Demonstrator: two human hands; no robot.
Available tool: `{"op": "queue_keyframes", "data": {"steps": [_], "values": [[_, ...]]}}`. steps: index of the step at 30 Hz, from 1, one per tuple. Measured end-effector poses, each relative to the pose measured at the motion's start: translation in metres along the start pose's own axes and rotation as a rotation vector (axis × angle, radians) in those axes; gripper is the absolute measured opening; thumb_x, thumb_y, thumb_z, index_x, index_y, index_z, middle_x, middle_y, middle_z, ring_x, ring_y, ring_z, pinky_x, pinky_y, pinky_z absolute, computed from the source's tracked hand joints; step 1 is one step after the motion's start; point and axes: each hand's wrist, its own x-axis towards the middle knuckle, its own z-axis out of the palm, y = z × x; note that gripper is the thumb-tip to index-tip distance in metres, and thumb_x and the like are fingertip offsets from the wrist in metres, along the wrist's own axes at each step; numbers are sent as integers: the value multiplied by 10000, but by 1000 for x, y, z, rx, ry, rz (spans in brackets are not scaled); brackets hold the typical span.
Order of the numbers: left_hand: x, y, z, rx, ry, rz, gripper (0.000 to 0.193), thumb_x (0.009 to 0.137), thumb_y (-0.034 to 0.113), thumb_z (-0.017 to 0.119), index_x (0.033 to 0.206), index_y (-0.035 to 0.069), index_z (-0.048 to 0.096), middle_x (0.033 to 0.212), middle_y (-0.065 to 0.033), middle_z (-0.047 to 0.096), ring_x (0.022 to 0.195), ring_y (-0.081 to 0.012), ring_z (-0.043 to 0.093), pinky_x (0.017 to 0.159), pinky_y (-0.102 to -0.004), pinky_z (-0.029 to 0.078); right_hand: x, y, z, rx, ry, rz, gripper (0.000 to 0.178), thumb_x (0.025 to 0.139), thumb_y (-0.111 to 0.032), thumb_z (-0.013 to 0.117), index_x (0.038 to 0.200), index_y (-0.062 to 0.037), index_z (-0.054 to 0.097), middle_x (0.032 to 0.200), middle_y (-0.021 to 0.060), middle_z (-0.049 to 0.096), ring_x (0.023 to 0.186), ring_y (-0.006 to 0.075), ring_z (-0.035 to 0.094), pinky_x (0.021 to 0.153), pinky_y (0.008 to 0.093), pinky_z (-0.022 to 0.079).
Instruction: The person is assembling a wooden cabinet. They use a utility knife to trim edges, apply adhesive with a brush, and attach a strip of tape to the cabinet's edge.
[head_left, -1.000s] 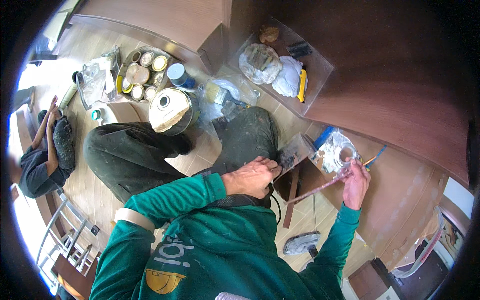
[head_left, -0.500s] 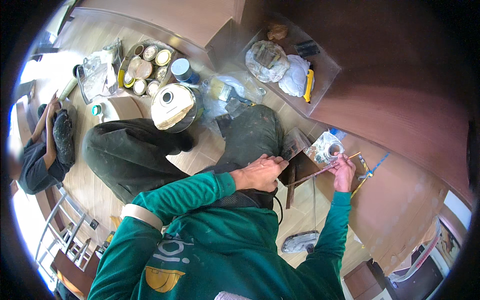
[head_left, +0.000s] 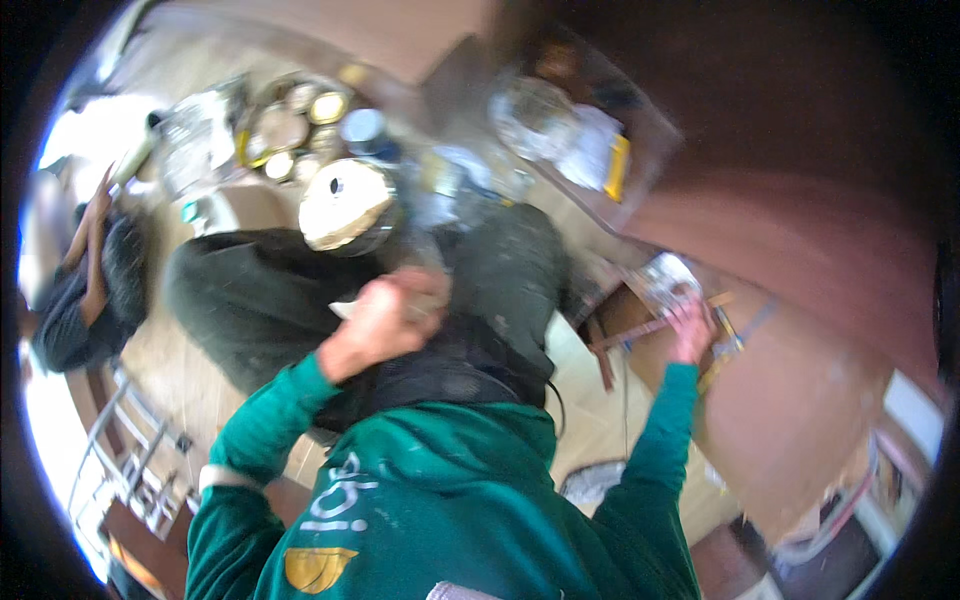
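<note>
Left hand (head_left: pixel 390 315) has moved left from dark-trousered right knee (head_left: pixel 508 260); fingers look curled, but because of blur cannot tell what they hold. Right hand (head_left: pixel 692 325) stays at right, fingers closed around thin reddish-brown stick (head_left: pixel 637 331), beside whitish round container (head_left: pixel 668 272). Probably only right hand now controls stick.

The wearer's green sweatshirt (head_left: pixel 450 490) bears a short row of large pale letters (head_left: pixel 341 497) on its front, turned sideways to the view, with a rounded yellow emblem (head_left: pixel 318 569) just beside them, nearer the lower edge.
</note>
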Motion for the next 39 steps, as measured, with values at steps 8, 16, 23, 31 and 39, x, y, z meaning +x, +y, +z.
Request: {"op": "queue_keyframes", "data": {"steps": [8, 16, 23, 31, 39], "values": [[-10, -7, -16, -68, 164, -21, 371, 815, -25, 696, 1185, -29, 662, 1025, -153, 708, 923, -249, 719, 853, -342, 564, -90, -63, -7, -172, 207, -80, 382, 1006, -366, 656, 1086, 5, 697, 884, 86, 682, 728, 177, 690, 626, 287, 566], [-14, -12, -12, -5, 125, 41, 340, 819, 11, 675, 1157, -25, 670, 991, -161, 702, 899, -286, 714, 842, -365, 562, -90, 10, 24, -68, 57, -100, 280, 957, -183, 742, 1095, 55, 693, 1006, 133, 725, 921, 237, 735, 777, 341, 612], [-35, -3, -24, 32, 177, 23, 359, 849, 32, 690, 1204, -5, 649, 1036, -160, 703, 937, -314, 707, 837, -397, 571, -43, 64, 42, -245, -52, 80, 457, 964, -267, 727, 1208, 111, 643, 1116, 224, 704, 1015, 341, 724, 813, 425, 635], [-97, 13, -82, 369, 756, 66, 416, 827, -7, 710, 1239, 7, 653, 1185, -185, 691, 1130, -349, 666, 991, -410, 530, -35, 62, 26, -367, -50, 151, 411, 967, -255, 714, 1187, 79, 621, 991, 185, 702, 703, 283, 733, 513, 330, 587], [-157, -20, -93, 366, 940, -234, 985, 827, 297, 783, 1613, 57, 241, 1655, -243, 226, 1515, -407, 283, 1225, -478, 283, -60, 28, 3, -431, 13, 137, 320, 982, -238, 683, 1149, 34, 665, 904, 143, 708, 567, 194, 669, 414, 281, 481]]}}
